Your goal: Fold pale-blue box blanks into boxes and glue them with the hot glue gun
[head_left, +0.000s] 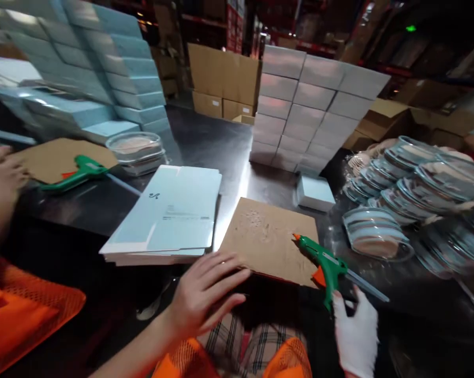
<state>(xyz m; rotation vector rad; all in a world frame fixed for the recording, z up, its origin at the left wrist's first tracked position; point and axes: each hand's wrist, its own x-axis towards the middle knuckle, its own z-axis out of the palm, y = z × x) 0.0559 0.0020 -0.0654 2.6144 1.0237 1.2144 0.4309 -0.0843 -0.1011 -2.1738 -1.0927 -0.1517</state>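
My left hand (207, 294), bare, has its fingers stretched out at the near edge of a brown cardboard piece (268, 236). It is empty, beside a stack of pale blue printed sheets (177, 210). A green glue gun (326, 262) with an orange nozzle and trigger lies on the cardboard's right side, a glue stick (369, 286) poking from its back. Just below its handle is my right hand (355, 331) in a white glove, thumb and forefinger apart; whether it touches the handle is unclear.
Clear round packs (379, 233) crowd the right side. A small white box (315, 191) stands before a tall stack of white boxes (308, 105). On the left are blue boxes (130, 68), another green glue gun (77, 173) and a co-worker's hand (0, 184).
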